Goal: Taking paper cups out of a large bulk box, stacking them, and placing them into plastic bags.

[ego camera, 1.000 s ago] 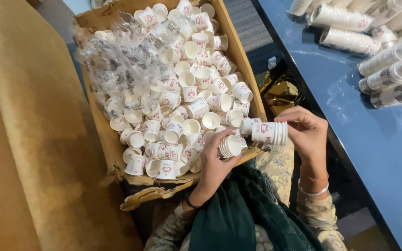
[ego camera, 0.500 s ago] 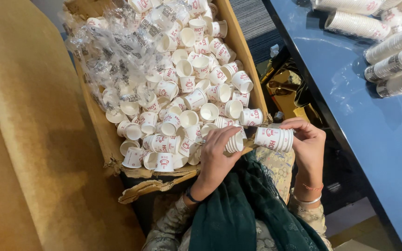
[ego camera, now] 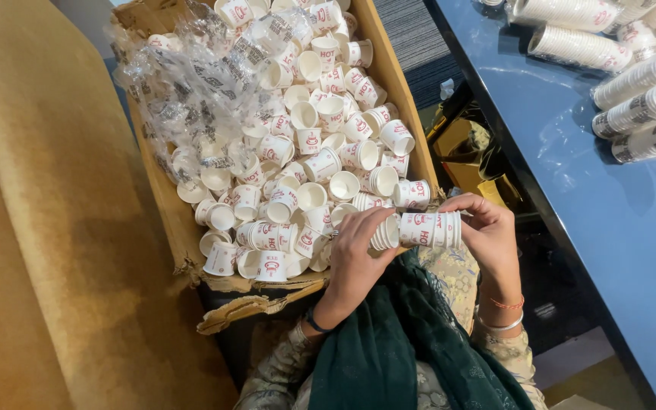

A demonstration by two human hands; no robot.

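Note:
My right hand [ego camera: 487,239] grips a short stack of nested white paper cups with red print [ego camera: 430,229], lying sideways. My left hand [ego camera: 358,250] holds a smaller nested stack [ego camera: 385,234], whose end meets the open end of the right-hand stack. Both hands hover at the near right corner of an open cardboard box [ego camera: 392,72] heaped with several loose white paper cups [ego camera: 313,163].
Crumpled clear plastic wrap [ego camera: 191,83] covers the box's left side. A blue table [ego camera: 571,167] on the right carries long sleeves of stacked cups [ego camera: 647,76]. A tan surface [ego camera: 47,228] lies to the left. A dark green scarf [ego camera: 404,349] hangs below my hands.
The two stacks have come together end to end. My hands stayed at the box's near right corner while the view tilted slightly.

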